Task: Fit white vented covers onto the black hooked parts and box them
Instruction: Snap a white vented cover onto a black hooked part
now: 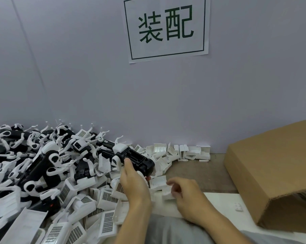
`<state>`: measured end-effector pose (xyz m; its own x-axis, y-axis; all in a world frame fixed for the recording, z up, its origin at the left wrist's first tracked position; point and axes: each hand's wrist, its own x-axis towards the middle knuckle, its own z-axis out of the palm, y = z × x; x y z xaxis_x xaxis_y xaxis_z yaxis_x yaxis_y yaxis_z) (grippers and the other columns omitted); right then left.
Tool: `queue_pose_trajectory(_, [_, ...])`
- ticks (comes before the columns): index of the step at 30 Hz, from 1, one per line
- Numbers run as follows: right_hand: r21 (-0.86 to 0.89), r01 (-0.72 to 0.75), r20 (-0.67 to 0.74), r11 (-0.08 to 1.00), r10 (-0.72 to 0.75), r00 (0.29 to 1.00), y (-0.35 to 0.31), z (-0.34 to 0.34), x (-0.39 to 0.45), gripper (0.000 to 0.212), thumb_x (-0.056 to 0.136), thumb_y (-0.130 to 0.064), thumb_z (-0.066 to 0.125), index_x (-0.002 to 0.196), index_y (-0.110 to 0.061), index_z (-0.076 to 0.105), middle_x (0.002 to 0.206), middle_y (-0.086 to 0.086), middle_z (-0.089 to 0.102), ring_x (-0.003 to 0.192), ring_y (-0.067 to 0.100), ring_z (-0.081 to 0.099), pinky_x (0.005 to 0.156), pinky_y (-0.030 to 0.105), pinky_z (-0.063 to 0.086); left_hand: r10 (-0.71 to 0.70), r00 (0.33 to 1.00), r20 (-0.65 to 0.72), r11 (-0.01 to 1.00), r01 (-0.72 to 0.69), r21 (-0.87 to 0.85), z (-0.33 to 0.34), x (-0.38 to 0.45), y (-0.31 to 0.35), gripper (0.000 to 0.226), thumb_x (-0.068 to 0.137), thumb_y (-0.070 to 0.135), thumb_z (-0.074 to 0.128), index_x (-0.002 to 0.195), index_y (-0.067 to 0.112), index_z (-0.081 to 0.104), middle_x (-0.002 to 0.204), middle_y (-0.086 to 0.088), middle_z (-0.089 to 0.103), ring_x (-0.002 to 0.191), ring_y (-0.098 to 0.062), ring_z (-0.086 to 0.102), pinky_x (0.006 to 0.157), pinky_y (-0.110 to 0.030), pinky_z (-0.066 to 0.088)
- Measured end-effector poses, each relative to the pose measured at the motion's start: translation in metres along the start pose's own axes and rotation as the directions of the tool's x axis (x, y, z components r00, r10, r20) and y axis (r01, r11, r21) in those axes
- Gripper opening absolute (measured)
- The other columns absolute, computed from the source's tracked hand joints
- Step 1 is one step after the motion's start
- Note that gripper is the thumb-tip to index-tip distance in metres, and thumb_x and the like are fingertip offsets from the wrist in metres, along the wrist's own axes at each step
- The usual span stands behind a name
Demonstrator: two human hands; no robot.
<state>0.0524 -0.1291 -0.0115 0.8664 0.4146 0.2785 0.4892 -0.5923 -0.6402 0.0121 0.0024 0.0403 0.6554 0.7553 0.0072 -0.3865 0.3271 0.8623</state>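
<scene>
Left hand (131,180) grips a black hooked part (136,160), held above the desk (198,171) by the parts pile (43,173) on its left side. Right hand (185,194), motion-blurred, pinches a white cover (168,193) mid-desk. Cardboard box (271,173) lies at the right edge.

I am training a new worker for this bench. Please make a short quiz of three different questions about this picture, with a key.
1. True or false: the left hand holds a black hooked part.
2. Multiple choice: the cardboard box is at the A) left, B) right, C) centre of the bench.
3. Fill in: the right hand is at a white ____ in front of the person.

Key
1. True; its fingers curl round the part, above the pile.
2. B.
3. Cover. The hand is blurred, so I cannot tell whether it grips it.
</scene>
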Motion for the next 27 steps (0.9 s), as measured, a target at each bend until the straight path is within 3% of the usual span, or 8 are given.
queue_pose_trajectory(4, [0.016, -0.016, -0.074, 1.000, 0.017, 0.997, 0.001, -0.018, 0.002, 0.040, 0.096, -0.005, 0.044, 0.121, -0.035, 0.053, 0.087, -0.008, 0.052, 0.090, -0.001, 0.043, 0.066, 0.016, 0.037, 0.056, 0.990, 0.127, 0.988, -0.074, 0.138, 0.002, -0.006, -0.005, 0.028, 0.106, 0.040, 0.039, 0.110, 0.023, 0.062, 0.103, 0.013, 0.059, 0.107, -0.013, 0.058, 0.085, -0.028, 0.042])
queue_pose_trajectory(6, [0.002, -0.039, -0.002, 0.999, 0.039, 0.999, -0.001, -0.036, 0.002, 0.036, 0.099, -0.008, 0.044, 0.122, -0.036, 0.049, 0.087, -0.005, 0.050, 0.083, 0.004, 0.045, 0.065, 0.019, 0.039, 0.070, 0.972, 0.226, 0.967, -0.122, 0.224, 0.002, -0.010, -0.007, 0.031, 0.106, 0.039, 0.038, 0.119, 0.022, 0.061, 0.100, 0.016, 0.057, 0.101, -0.002, 0.057, 0.084, -0.023, 0.041])
queue_pose_trajectory(9, [-0.033, -0.045, 0.169, 0.998, 0.050, 0.984, -0.009, -0.075, -0.001, 0.040, 0.096, -0.013, 0.057, 0.123, -0.041, 0.048, 0.086, -0.005, 0.056, 0.076, 0.008, 0.052, 0.069, 0.021, 0.046, 0.065, 0.930, 0.361, 0.923, -0.194, 0.333, 0.003, -0.012, -0.010, 0.022, 0.107, 0.037, 0.038, 0.101, 0.034, 0.059, 0.099, 0.021, 0.061, 0.081, 0.024, 0.055, 0.067, -0.009, 0.040])
queue_pose_trajectory(12, [-0.006, -0.023, 0.237, 1.000, 0.024, 0.971, -0.022, -0.101, -0.006, 0.051, 0.088, -0.014, 0.071, 0.119, -0.050, 0.052, 0.080, -0.006, 0.067, 0.075, 0.004, 0.060, 0.075, 0.024, 0.052, 0.062, 0.875, 0.479, 0.882, -0.273, 0.385, 0.006, -0.016, -0.017, 0.020, 0.106, 0.028, 0.044, 0.096, 0.029, 0.061, 0.084, 0.012, 0.069, 0.076, 0.011, 0.063, 0.063, -0.005, 0.044])
queue_pose_trajectory(14, [0.031, 0.009, 0.219, 0.999, -0.016, 0.976, -0.030, -0.104, -0.007, 0.050, 0.087, -0.015, 0.072, 0.114, -0.051, 0.053, 0.079, -0.010, 0.070, 0.069, -0.002, 0.060, 0.067, 0.017, 0.048, 0.045, 0.822, 0.567, 0.842, -0.336, 0.421, 0.007, -0.019, -0.023, 0.017, 0.106, 0.023, 0.046, 0.101, 0.030, 0.061, 0.083, 0.013, 0.071, 0.079, 0.005, 0.064, 0.066, -0.009, 0.046])
queue_pose_trajectory(17, [0.088, 0.031, 0.075, 0.996, -0.038, 0.996, -0.031, -0.097, -0.003, 0.036, 0.092, -0.013, 0.067, 0.102, -0.045, 0.054, 0.081, -0.011, 0.069, 0.067, -0.005, 0.057, 0.063, 0.017, 0.044, -0.008, 0.752, 0.659, 0.809, -0.383, 0.447, 0.009, -0.025, -0.029, 0.020, 0.106, 0.023, 0.044, 0.110, 0.035, 0.060, 0.096, 0.025, 0.070, 0.090, 0.008, 0.063, 0.072, -0.008, 0.045])
queue_pose_trajectory(22, [0.326, 0.138, -0.309, 0.935, -0.033, 0.950, -0.026, -0.061, -0.002, 0.040, 0.097, -0.004, 0.055, 0.106, -0.042, 0.050, 0.081, -0.005, 0.064, 0.076, 0.004, 0.061, 0.066, 0.013, 0.046, -0.051, 0.750, 0.659, 0.834, -0.331, 0.441, 0.012, -0.029, -0.026, 0.025, 0.108, 0.021, 0.041, 0.111, 0.040, 0.057, 0.100, 0.039, 0.066, 0.097, 0.018, 0.059, 0.075, 0.001, 0.040])
queue_pose_trajectory(27, [0.138, 0.244, -0.578, 0.960, -0.122, 0.807, -0.028, -0.033, 0.000, 0.037, 0.096, 0.001, 0.051, 0.112, -0.033, 0.052, 0.094, -0.011, 0.051, 0.090, 0.002, 0.052, 0.075, 0.014, 0.044, -0.139, 0.722, 0.678, 0.836, -0.281, 0.471, 0.011, -0.030, -0.027, 0.031, 0.109, 0.025, 0.037, 0.117, 0.049, 0.055, 0.111, 0.033, 0.065, 0.108, 0.020, 0.054, 0.083, -0.001, 0.040])
